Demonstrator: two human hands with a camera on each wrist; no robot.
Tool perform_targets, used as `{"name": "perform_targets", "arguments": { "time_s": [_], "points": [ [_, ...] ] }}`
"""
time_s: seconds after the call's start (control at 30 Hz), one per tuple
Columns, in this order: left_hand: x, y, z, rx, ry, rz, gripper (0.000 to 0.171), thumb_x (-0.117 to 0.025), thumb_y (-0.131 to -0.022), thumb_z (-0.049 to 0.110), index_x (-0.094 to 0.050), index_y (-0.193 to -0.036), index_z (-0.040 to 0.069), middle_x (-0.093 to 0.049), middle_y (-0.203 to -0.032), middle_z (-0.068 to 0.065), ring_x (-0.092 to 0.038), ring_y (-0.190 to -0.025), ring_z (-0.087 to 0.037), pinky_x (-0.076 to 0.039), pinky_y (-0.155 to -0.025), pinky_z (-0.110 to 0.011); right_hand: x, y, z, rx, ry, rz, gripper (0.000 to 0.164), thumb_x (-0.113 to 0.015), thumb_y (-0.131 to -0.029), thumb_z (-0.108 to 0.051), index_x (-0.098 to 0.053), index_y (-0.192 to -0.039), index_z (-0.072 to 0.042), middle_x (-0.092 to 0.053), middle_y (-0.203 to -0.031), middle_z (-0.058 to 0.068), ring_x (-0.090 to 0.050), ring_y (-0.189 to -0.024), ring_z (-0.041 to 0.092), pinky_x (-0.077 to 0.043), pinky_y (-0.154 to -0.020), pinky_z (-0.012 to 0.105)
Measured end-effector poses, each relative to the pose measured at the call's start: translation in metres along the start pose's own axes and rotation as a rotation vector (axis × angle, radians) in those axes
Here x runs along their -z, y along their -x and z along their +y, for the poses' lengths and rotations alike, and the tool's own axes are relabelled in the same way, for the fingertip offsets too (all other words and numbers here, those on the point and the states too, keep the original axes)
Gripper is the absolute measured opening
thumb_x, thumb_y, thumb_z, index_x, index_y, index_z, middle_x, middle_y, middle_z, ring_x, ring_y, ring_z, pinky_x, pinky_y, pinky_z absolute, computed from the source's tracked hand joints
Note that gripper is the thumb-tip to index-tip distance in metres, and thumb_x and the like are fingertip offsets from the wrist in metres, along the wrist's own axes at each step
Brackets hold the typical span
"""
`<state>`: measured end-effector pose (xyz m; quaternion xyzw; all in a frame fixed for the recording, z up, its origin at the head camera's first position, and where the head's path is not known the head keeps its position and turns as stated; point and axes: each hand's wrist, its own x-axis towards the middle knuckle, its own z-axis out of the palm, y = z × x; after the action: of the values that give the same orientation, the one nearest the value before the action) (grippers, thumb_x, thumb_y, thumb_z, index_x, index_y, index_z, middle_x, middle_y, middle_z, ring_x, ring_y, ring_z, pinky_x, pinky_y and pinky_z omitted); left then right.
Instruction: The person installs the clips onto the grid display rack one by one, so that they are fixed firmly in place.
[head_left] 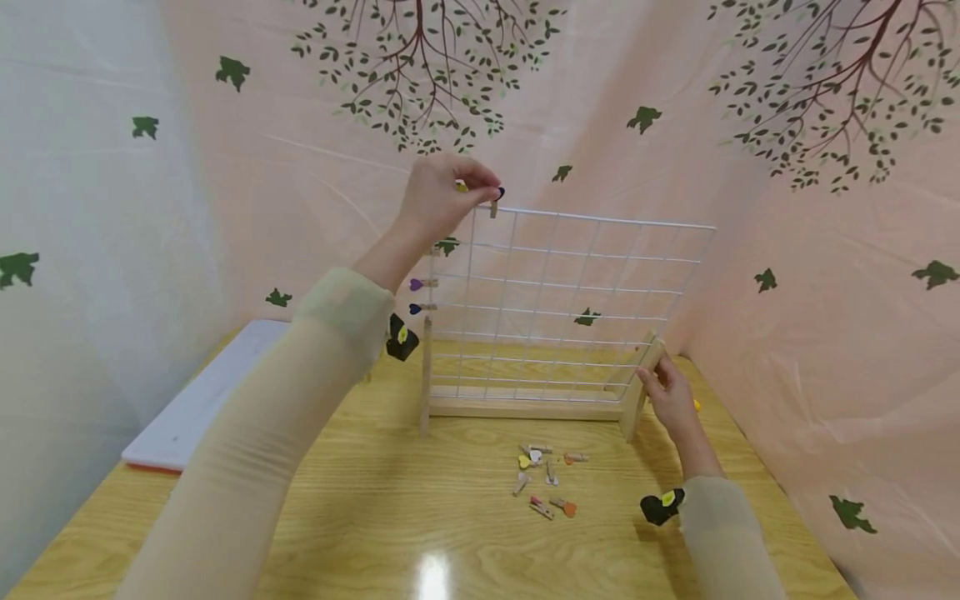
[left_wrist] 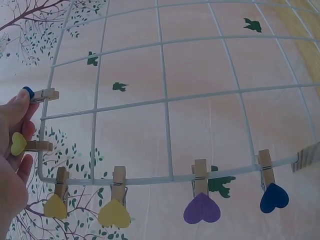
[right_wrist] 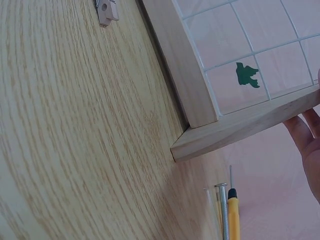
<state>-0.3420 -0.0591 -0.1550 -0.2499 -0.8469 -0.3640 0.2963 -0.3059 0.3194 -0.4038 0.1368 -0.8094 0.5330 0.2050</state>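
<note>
A white wire grid [head_left: 600,220] stands in a wooden frame [head_left: 525,408]. At its top edge my left hand [head_left: 444,193] pinches the heart end of a clothespin [left_wrist: 46,94] with a dark blue heart; its wooden tip crosses the wire. Beside those fingers, a yellow-heart clothespin [left_wrist: 36,146] sits on the same edge. Along the grid's side are clipped two more yellow-heart pins, a purple-heart clothespin [left_wrist: 201,205] and a blue-heart clothespin [left_wrist: 273,195]. My right hand [head_left: 672,400] grips the frame's right post [head_left: 643,383], thumb in front; some fingers are hidden behind.
Several loose clothespins, including an orange-heart clothespin [head_left: 568,507], lie before the frame on the wooden table [head_left: 360,517]. A white board [head_left: 202,400] lies at the left. Behind the right post are a yellow-handled screwdriver [right_wrist: 233,215] and a metal bolt [right_wrist: 223,210]. Printed cloth hangs around the table.
</note>
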Motion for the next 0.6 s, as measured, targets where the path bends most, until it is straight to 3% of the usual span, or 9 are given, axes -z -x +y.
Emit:
{"name": "perform_targets", "arguments": {
  "time_s": [0.2,0.3,0.47,0.6],
  "points": [
    [0.008,0.005,-0.004,0.017,0.021,-0.026,0.037,-0.067,-0.074,0.039,-0.064,-0.106,0.022,-0.061,-0.11,0.01,-0.047,-0.107,-0.003,-0.033,-0.096,-0.017,0.003,-0.004,0.018,-0.016,0.027,-0.002,0.04,-0.051,-0.09,-0.011,-0.044,-0.128,0.001,-0.049,-0.118,0.025,-0.049,-0.093,-0.001,-0.048,-0.065,0.014],
    [0.015,0.016,-0.009,-0.006,0.009,0.031,0.048,-0.068,-0.073,0.041,-0.058,-0.116,0.023,-0.056,-0.119,0.01,-0.042,-0.116,-0.003,-0.029,-0.1,-0.016,0.004,-0.003,0.023,-0.029,0.052,-0.006,0.042,-0.051,-0.09,-0.015,-0.044,-0.129,-0.004,-0.053,-0.118,0.016,-0.05,-0.093,-0.001,-0.048,-0.067,0.014],
    [0.019,0.049,-0.028,-0.002,0.05,0.142,0.066,-0.07,-0.072,0.04,-0.046,-0.129,0.019,-0.046,-0.131,0.007,-0.035,-0.123,-0.003,-0.027,-0.103,-0.017,0.002,0.001,0.01,-0.034,0.044,0.012,0.04,-0.052,-0.09,-0.013,-0.045,-0.127,0.0,-0.055,-0.111,0.009,-0.051,-0.09,0.0,-0.049,-0.066,0.014],
    [0.012,0.082,-0.051,0.07,0.106,0.134,0.081,-0.073,-0.071,0.036,-0.03,-0.138,0.019,-0.036,-0.138,0.003,-0.031,-0.125,-0.007,-0.031,-0.103,-0.026,0.0,0.003,-0.003,-0.016,0.045,0.021,0.037,-0.051,-0.09,-0.009,-0.045,-0.124,0.004,-0.051,-0.111,0.025,-0.05,-0.09,-0.001,-0.047,-0.065,0.012]
  ]
}}
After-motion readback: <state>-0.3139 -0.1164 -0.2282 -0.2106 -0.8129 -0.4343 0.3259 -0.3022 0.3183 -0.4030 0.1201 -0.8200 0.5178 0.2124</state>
